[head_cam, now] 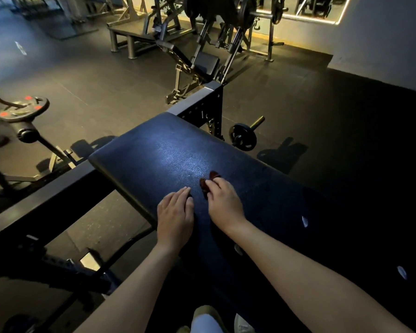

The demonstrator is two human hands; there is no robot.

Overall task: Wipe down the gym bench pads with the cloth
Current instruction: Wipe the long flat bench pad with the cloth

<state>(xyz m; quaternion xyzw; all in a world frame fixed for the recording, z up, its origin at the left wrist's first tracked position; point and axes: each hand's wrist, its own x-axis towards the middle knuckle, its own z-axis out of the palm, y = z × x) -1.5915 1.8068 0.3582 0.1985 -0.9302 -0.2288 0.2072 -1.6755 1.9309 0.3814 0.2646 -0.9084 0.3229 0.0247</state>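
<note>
The cloth, dark red and bunched small, lies on the bench pad near the pad's middle, toward its near half. Most of it is hidden under the right hand, whose fingers curl down over it and hold it against the pad; only a few red folds show past the fingertips and along the thumb side. The left hand rests just beside it on the pad, close to the pad's left edge, palm down, fingers straight and together, holding nothing. The 2 hands are near but not touching.

The pad is dark, grained upholstery with a pale sheen across its far half. Its near end fades into shadow, where 2 small bright spots show on the right side.

Under the pad's left edge a black steel beam runs out to the left. At the pad's far end stands a perforated upright post. Right of that far end, 1 small weight plate sits on a peg. Left of the pad, a plate with red marks hangs on another machine. Beyond the pad's far end stands an adjustable bench on the dark rubber floor.
</note>
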